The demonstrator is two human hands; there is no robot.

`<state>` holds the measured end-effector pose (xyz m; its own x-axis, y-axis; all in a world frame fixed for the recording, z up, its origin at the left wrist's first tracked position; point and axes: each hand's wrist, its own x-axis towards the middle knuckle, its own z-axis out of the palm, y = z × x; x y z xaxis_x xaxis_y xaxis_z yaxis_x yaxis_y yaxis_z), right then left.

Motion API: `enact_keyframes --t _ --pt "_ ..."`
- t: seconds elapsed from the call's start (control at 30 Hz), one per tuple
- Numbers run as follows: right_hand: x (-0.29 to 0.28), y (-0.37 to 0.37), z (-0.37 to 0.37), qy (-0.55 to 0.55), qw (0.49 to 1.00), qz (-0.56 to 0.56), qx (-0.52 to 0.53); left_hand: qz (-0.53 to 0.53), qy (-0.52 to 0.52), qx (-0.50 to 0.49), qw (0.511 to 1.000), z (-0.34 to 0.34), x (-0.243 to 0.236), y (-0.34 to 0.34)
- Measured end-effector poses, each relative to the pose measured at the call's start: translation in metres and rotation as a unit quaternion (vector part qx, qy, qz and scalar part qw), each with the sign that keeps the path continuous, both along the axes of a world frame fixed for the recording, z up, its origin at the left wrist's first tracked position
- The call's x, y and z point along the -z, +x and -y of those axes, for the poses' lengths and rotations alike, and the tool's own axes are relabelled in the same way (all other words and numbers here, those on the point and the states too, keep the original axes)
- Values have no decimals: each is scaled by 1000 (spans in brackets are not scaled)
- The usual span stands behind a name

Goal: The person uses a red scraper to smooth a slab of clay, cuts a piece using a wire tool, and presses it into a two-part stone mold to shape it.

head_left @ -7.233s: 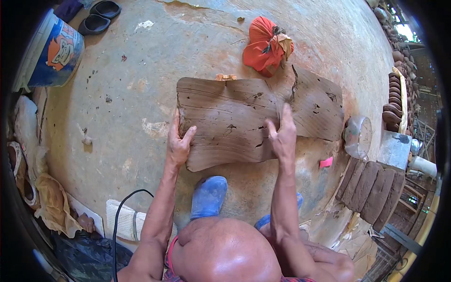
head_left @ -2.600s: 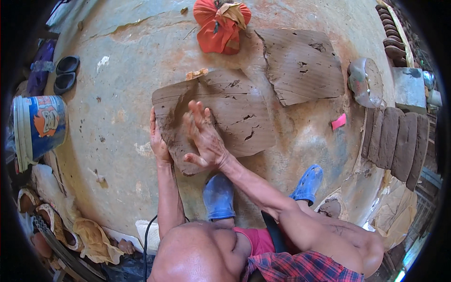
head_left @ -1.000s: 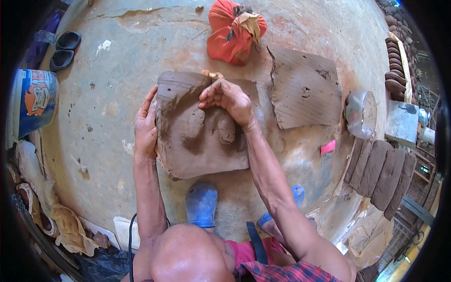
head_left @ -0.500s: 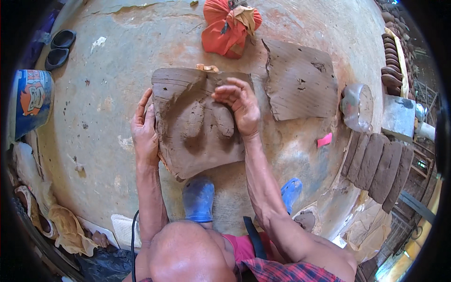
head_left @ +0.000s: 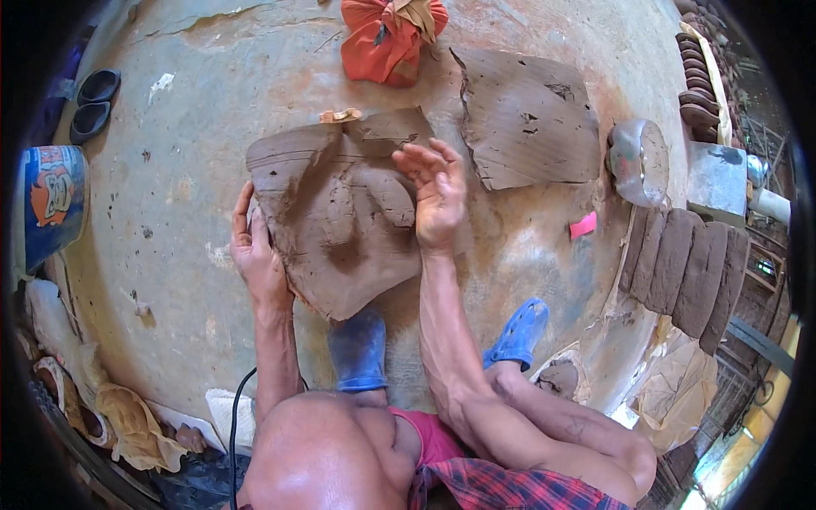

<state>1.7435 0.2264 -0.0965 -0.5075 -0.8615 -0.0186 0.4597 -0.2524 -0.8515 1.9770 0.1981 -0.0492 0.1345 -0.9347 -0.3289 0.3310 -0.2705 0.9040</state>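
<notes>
A dark brown clay slab (head_left: 293,200) is in front of me, with its sides curved up. Two thick clay lumps (head_left: 387,200) bulge from its middle, and a loose strip of clay lies across its far right part. My left hand (head_left: 262,259) holds the left edge, thumb close to the clay. Beside the right edge is my right hand (head_left: 438,195), palm turned up, fingers apart and slightly curled over the clay; it does not wrap round the slab. What lies beneath the slab is hidden.
A second flat clay slab (head_left: 531,119) lies to the right. Beyond are a red cloth bundle (head_left: 391,42) and a metal-banded round vessel (head_left: 639,161). Thick clay rolls (head_left: 680,263) sit at right, a blue bucket (head_left: 55,204) at left. My blue shoe (head_left: 357,348) is just below the slab.
The slab has turned slightly counterclockwise between my hands, its far right corner now higher. The whole view has shifted a little, and my right leg shows more.
</notes>
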Motion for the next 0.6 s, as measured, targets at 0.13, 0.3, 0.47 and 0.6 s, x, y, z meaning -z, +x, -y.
enact_keyframes --t 0.13,0.3,0.47,0.6 --pt "27 -2 -19 62 990 -124 35 150 -53 42 986 -11 9 -4" --pt "-4 0 -9 -9 995 -85 52 70 -31 18 997 -15 15 -5" --pt "11 22 -39 55 978 -164 116 60 -51 -2 997 -26 14 -1" --pt "-13 25 -34 -19 965 -188 181 -25 5 -19 999 -30 15 5"
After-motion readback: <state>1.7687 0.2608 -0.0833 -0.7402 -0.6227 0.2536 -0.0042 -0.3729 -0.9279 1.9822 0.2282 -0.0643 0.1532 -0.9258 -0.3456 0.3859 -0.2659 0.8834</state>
